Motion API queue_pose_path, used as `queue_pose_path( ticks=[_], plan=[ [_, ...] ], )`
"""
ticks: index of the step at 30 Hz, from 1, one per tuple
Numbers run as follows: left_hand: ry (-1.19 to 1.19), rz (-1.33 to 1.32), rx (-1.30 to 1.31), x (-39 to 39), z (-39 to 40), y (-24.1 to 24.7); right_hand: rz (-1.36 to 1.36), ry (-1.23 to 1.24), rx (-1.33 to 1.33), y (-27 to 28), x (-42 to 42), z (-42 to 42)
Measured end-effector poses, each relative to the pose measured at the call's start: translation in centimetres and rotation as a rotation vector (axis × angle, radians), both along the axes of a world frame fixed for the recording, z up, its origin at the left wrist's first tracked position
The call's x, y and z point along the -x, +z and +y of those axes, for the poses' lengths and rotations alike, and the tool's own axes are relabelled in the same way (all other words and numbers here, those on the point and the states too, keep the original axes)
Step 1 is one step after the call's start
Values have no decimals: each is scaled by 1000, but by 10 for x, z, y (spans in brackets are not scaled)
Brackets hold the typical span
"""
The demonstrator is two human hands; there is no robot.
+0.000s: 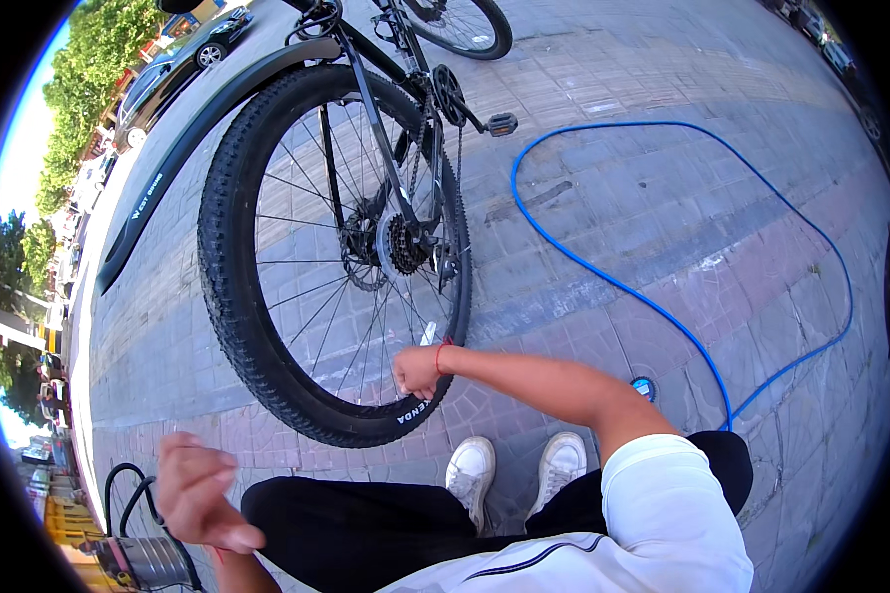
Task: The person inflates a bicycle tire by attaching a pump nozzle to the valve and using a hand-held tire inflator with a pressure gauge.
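Observation:
A black bicycle stands before me, with the knobby tyre [230, 296] of its rear wheel nearest. My right hand [418, 370], curled with fingers down, is at the low part of the rim, by the tyre's printed sidewall. Whether its fingers grip something there is hidden. A white strip [429, 332] shows just above that wrist, among the spokes. To the left of the wheel, my left hand [196, 493] is raised over my knee, blurred, its fingers half bent and the thumb apart; nothing shows in it. The cassette [406, 244] and disc rotor [362, 279] sit at the hub.
A black mudguard [185, 159] sticks out over the wheel's left side. The blue hose [601, 274] loops across the paving on the right, near a small round object [644, 388]. At lower left stands a metal cylinder [144, 561] beside a black hose [122, 468]. A dark car [170, 78] is parked beyond.

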State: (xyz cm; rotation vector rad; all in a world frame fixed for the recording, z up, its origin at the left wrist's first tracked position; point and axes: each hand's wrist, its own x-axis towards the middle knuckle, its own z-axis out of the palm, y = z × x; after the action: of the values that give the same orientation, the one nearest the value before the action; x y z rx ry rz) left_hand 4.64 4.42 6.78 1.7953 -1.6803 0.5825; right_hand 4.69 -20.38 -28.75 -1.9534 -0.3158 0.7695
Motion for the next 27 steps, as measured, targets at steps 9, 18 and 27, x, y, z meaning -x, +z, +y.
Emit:
queue_pose_path(
  ticks=[9,18,27],
  plan=[
    [-607,279,-552,27,-80,-49,110,-201,-58,-15,15,-11],
    [-710,511,-711,30,-61,-82,676,-243,448,4,257,-260],
    [-681,549,-828,18,-95,-88,155,-1063,783,-121,487,-161]
  ],
)
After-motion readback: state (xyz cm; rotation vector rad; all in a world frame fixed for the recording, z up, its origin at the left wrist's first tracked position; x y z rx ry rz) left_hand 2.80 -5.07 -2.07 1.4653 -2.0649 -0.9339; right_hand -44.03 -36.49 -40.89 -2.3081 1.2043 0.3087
